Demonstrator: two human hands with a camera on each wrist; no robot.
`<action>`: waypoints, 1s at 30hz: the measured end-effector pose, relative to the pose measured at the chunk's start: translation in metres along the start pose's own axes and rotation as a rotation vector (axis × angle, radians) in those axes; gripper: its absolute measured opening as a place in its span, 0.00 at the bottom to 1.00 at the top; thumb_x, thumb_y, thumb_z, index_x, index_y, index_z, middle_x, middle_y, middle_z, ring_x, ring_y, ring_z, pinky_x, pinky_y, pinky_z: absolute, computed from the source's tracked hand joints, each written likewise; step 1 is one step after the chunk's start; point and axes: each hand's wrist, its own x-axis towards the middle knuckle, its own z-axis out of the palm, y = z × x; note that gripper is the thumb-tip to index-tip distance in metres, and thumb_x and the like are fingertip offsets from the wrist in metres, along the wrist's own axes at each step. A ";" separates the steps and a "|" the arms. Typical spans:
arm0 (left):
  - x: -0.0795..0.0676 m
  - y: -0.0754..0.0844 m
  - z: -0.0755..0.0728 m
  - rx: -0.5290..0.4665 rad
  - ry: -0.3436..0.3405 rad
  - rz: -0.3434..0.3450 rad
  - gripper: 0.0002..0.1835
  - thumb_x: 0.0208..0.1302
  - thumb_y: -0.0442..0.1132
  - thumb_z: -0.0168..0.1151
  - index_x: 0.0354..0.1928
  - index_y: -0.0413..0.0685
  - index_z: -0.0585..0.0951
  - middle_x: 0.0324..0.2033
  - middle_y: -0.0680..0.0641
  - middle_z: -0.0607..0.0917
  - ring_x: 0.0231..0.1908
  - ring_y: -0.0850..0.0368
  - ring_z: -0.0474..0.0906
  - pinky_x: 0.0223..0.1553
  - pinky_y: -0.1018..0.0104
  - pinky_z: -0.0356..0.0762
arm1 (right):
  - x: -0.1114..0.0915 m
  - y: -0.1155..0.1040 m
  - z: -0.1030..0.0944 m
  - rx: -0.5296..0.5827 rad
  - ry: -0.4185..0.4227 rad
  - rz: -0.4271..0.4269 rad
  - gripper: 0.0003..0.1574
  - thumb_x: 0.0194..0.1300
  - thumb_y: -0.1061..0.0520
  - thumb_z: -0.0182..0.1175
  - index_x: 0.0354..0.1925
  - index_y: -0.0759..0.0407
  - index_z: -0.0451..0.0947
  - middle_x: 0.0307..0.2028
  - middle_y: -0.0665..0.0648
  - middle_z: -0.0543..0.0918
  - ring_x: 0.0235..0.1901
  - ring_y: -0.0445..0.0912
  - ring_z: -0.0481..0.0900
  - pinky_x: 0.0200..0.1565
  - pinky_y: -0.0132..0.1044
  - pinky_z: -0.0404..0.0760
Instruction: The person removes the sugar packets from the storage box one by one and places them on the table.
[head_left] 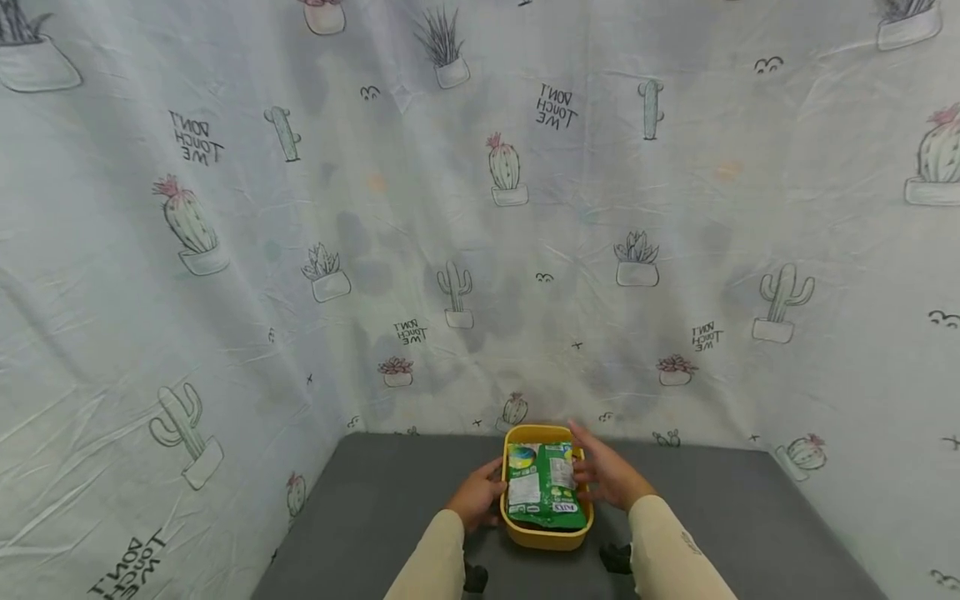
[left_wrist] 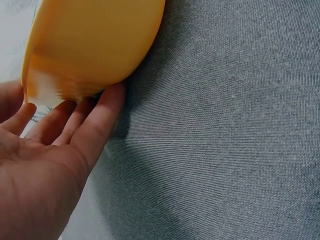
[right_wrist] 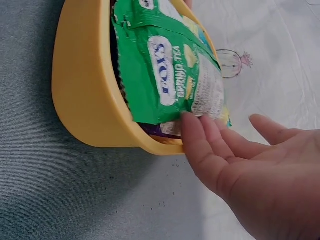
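A yellow rectangular tub (head_left: pixel 547 540) with rounded corners stands on the grey cloth. On top inside it lies a green candy packet (head_left: pixel 543 483), marked FOX'S Spring Tea in the right wrist view. Under its edge shows a strip of purple wrapping (right_wrist: pixel 151 130). My left hand (head_left: pixel 477 496) holds the tub's left side, thumb at the rim and fingers along the outer wall. At the tub's right side is my right hand (head_left: pixel 607 475), its fingertips touching the packet's edge by the rim, with the thumb spread away from them.
The grey cloth-covered table (head_left: pixel 405 500) extends around the tub. A pale curtain (head_left: pixel 570 250) printed with cacti encloses the back and sides, close behind the tub. Small black objects (head_left: pixel 617 558) sit by both wrists.
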 end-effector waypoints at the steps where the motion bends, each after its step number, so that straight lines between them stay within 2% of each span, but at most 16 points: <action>1: 0.000 0.001 -0.001 -0.003 -0.001 0.000 0.34 0.82 0.35 0.59 0.85 0.44 0.64 0.72 0.34 0.76 0.59 0.42 0.80 0.36 0.44 0.84 | 0.001 0.000 0.001 -0.001 -0.001 -0.003 0.79 0.63 0.11 0.58 0.82 0.69 0.56 0.68 0.81 0.72 0.62 0.69 0.76 0.56 0.68 0.80; 8: -0.002 0.005 -0.002 -0.015 0.000 0.002 0.34 0.83 0.36 0.59 0.86 0.46 0.64 0.72 0.34 0.76 0.60 0.42 0.80 0.41 0.42 0.84 | 0.008 -0.003 0.005 -0.026 -0.021 -0.035 0.75 0.66 0.13 0.57 0.82 0.68 0.55 0.66 0.77 0.76 0.63 0.68 0.76 0.59 0.68 0.78; 15: -0.003 0.008 -0.003 0.009 0.010 -0.019 0.33 0.83 0.37 0.59 0.85 0.47 0.65 0.72 0.36 0.77 0.59 0.42 0.80 0.41 0.42 0.83 | 0.010 -0.005 0.004 -0.035 -0.031 -0.050 0.72 0.68 0.16 0.60 0.79 0.71 0.55 0.63 0.76 0.76 0.57 0.66 0.81 0.57 0.66 0.80; 22: -0.004 0.008 -0.002 0.005 0.013 -0.040 0.33 0.83 0.36 0.59 0.85 0.49 0.66 0.74 0.35 0.75 0.63 0.40 0.79 0.41 0.40 0.85 | 0.009 -0.001 0.001 -0.039 0.012 -0.051 0.57 0.79 0.29 0.61 0.77 0.73 0.59 0.63 0.75 0.75 0.59 0.67 0.80 0.55 0.65 0.82; 27: -0.005 0.007 -0.001 0.021 0.013 -0.031 0.33 0.83 0.37 0.60 0.85 0.48 0.66 0.74 0.35 0.75 0.64 0.38 0.78 0.42 0.37 0.84 | 0.012 0.004 0.002 -0.032 -0.031 -0.034 0.48 0.80 0.34 0.63 0.71 0.75 0.69 0.58 0.71 0.80 0.54 0.63 0.83 0.52 0.64 0.85; 30: -0.005 0.007 0.000 0.017 0.008 -0.026 0.34 0.83 0.37 0.60 0.85 0.48 0.65 0.74 0.35 0.75 0.64 0.38 0.78 0.43 0.36 0.84 | 0.013 0.004 0.002 -0.031 -0.062 -0.024 0.44 0.82 0.37 0.62 0.70 0.75 0.70 0.55 0.68 0.84 0.50 0.59 0.86 0.51 0.61 0.86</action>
